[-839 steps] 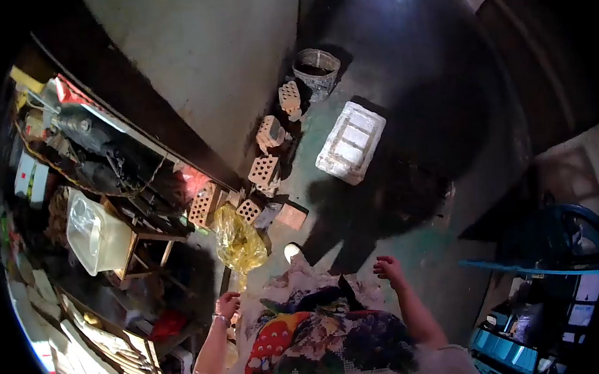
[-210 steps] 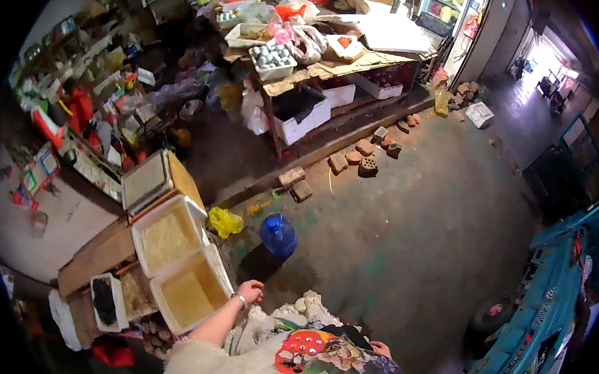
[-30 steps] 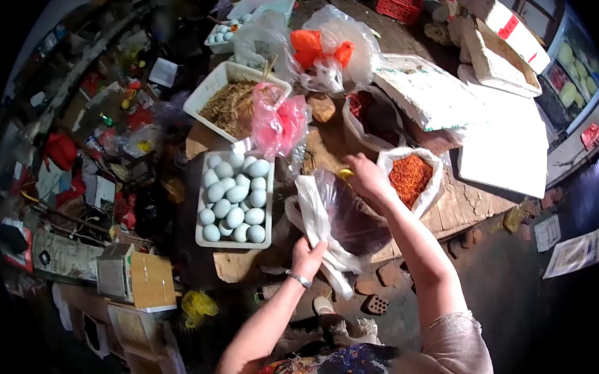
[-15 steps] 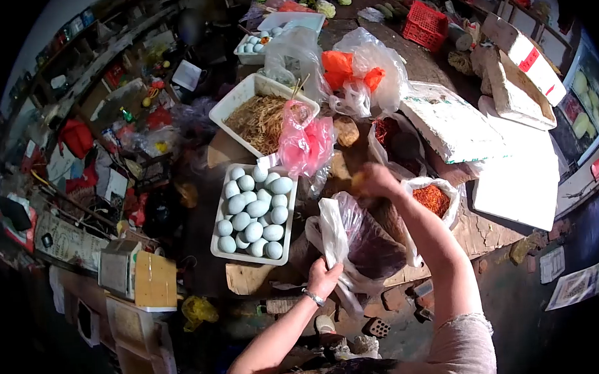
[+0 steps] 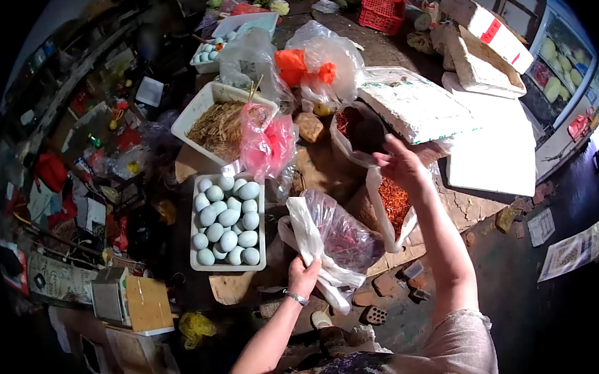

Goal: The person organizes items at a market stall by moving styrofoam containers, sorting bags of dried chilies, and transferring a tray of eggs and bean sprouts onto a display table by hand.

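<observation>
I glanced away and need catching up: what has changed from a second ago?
The right hand has swung rightward, from left of the bag of red pieces to near its far edge, now open with nothing visible in it. The left hand keeps its grip on the white plastic bag; the egg tray stays put.

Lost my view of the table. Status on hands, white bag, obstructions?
Left hand gripping white bag. Right hand open near red-filled bag, apparently empty. Egg tray close on white bag's left.

Wooden table (image 5: 460, 212), plastic bags (image 5: 346, 235), egg tray (image 5: 228, 267), perhaps cabbages (image 5: 278, 6)
</observation>
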Available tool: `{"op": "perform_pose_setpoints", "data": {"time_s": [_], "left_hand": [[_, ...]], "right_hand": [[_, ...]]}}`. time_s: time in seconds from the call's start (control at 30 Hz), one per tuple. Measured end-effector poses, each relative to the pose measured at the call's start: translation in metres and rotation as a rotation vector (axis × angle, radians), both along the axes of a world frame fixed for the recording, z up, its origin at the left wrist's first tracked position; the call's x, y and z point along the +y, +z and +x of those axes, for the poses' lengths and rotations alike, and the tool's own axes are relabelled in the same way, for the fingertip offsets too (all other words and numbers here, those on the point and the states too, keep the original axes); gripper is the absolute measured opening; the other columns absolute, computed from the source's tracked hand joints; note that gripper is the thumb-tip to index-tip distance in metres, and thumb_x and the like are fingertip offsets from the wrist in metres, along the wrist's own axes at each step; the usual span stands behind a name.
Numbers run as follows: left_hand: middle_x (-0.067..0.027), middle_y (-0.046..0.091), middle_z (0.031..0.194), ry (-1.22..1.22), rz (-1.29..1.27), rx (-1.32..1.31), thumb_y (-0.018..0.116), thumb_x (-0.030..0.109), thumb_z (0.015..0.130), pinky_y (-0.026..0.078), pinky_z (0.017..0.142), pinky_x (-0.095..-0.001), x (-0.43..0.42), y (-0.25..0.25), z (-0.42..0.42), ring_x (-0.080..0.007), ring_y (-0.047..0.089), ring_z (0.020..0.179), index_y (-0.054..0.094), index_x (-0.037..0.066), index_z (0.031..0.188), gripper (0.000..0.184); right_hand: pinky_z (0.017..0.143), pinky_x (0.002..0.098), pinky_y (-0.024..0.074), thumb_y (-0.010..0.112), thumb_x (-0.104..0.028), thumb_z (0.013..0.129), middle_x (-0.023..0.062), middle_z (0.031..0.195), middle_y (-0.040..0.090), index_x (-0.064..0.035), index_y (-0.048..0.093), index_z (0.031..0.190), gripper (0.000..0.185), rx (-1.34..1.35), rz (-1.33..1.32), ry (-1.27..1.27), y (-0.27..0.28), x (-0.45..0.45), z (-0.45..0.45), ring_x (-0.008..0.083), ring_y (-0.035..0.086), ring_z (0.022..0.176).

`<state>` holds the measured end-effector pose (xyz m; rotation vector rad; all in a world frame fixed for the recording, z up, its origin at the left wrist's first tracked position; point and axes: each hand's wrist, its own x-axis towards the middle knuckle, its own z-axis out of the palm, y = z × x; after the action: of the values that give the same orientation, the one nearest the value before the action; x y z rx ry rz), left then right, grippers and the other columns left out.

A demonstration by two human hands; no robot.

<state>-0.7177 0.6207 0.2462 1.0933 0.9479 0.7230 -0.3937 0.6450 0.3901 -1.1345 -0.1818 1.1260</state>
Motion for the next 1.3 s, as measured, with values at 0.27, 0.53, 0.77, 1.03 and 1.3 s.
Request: {"op": "perform_pose_setpoints", "data": {"time_s": [0.27, 0.53, 0.77, 1.03, 1.3], "left_hand": [[-0.003, 0.059, 0.091, -0.047, -0.029, -0.048, 0.059, 0.008, 0.076, 0.044, 0.07, -0.0252, 0.002, 0.007, 0.0, -0.0098, 0.054, 0.077, 0.056, -0.002, 0.097, 0.023], [-0.0028, 0.058, 0.095, -0.087, -0.028, -0.016, 0.058, 0.006, 0.077, 0.043, 0.076, -0.0254, 0.002, 0.008, -0.002, -0.0106, 0.054, 0.083, 0.054, 0.0, 0.102, 0.026], [-0.0035, 0.058, 0.095, -0.089, -0.033, -0.044, 0.058, 0.008, 0.077, 0.043, 0.076, -0.0258, 0.002, 0.011, -0.002, -0.0113, 0.054, 0.082, 0.053, -0.001, 0.102, 0.026], [-0.002, 0.059, 0.089, -0.07, -0.014, -0.058, 0.059, 0.008, 0.077, 0.044, 0.07, -0.0246, 0.003, 0.008, -0.002, -0.009, 0.053, 0.076, 0.056, -0.002, 0.095, 0.021], [-0.005, 0.061, 0.089, -0.116, -0.05, -0.044, 0.054, 0.003, 0.078, 0.046, 0.071, -0.0263, 0.005, 0.012, 0.0, -0.0139, 0.058, 0.078, 0.055, -0.001, 0.098, 0.02]], "right_hand": [[0.036, 0.0229, 0.0367, 0.068, -0.038, 0.072, 0.0051, 0.054, 0.05, -0.0119, 0.059, 0.092, 0.035, -0.082, 0.096, -0.288, -0.003, -0.016, 0.089, 0.0126, 0.047, 0.039], [0.04, 0.0197, 0.0329, 0.071, -0.032, 0.068, 0.0015, 0.075, 0.053, -0.0103, 0.055, 0.094, 0.037, -0.239, 0.248, -0.434, 0.034, -0.083, 0.086, 0.0093, 0.046, 0.055], [0.043, 0.0172, 0.0384, 0.066, -0.03, 0.075, 0.0028, 0.088, 0.051, -0.0103, 0.049, 0.097, 0.034, -0.227, 0.39, -0.61, 0.074, -0.17, 0.029, 0.01, 0.051, 0.065], [0.045, 0.0163, 0.0395, 0.061, -0.027, 0.081, -0.0013, 0.085, 0.054, -0.0125, 0.052, 0.089, 0.019, -0.284, 0.425, -0.599, 0.093, -0.187, 0.026, 0.0088, 0.053, 0.068], [0.088, 0.0341, 0.0445, 0.058, -0.013, 0.083, 0.0205, 0.122, 0.046, -0.0012, 0.024, 0.133, 0.062, -0.629, 0.587, -0.342, 0.095, -0.07, 0.086, 0.0271, 0.051, 0.107]]}}
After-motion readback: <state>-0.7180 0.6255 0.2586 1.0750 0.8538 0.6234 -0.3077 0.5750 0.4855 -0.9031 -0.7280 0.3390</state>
